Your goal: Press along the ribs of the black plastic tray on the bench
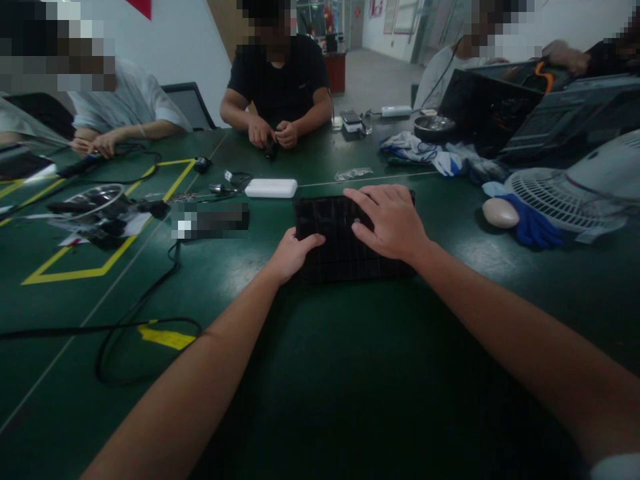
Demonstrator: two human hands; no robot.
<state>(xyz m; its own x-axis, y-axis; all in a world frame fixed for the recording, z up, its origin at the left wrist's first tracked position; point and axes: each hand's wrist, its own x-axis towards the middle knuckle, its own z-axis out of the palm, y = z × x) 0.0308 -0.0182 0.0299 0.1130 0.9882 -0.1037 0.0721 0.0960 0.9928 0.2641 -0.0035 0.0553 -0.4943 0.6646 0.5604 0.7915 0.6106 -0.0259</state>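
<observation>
- The black flat case [340, 267] lies on the green desk [320, 373], straight ahead of the person, both hands on it; its underside is hidden, and its dark face hard to make out.
- Left hand [290, 257]: clamped on the case's left edge, thumb on top, the other fingers out of sight.
- Right hand [393, 223]: laid over the upper right part, fingers spread, thumb apart from them, covering much of that side.
- A small pale mark by the right thumb may be a logo or just glare.
- Pixelation hides most of a dark device [213, 223] to the left.
- The white fan [600, 167] is cut off by the right edge, near a blue glove [537, 227].
- The yellow tag [167, 337] beside the black cord [143, 303] is too blurred to read.
- Framed sheets [405, 17] on the far wall are too small to read.
</observation>
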